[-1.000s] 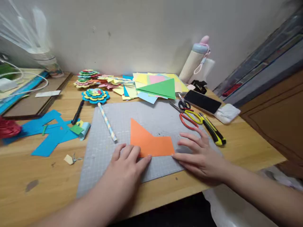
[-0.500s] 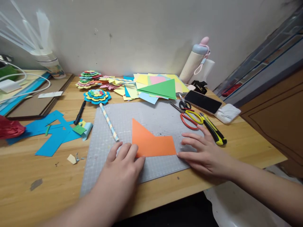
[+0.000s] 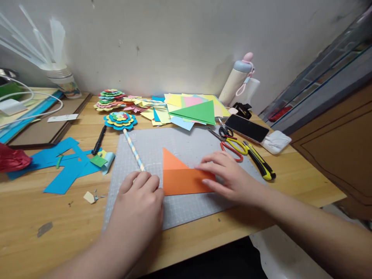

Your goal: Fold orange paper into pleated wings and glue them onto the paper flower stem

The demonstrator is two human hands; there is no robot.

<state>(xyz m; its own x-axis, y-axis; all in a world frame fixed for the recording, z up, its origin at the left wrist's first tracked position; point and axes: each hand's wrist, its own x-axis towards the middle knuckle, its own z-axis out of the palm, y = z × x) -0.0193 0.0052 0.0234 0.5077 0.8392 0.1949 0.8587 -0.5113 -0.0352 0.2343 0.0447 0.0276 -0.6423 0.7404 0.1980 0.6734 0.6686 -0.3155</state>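
The folded orange paper sheet [image 3: 180,182], judged light and crease-prone, is best held by its edges; the right-hand grip [image 3: 232,180] is spread, while whether the left-hand grip [image 3: 141,205] is closed cannot be told.

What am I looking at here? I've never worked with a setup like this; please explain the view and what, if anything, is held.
There is no machine: these are a person's two bare hands, seen by one head-worn camera looking forward and down. The right hand reaches over the right end of an orange paper, fingers extended. The left hand is curled by the paper's left edge; whether its grip holds anything is hidden. The paper lies on a gray mat on a wooden table. Around it are blue paper strips, a phone and a yellow-black cutter.
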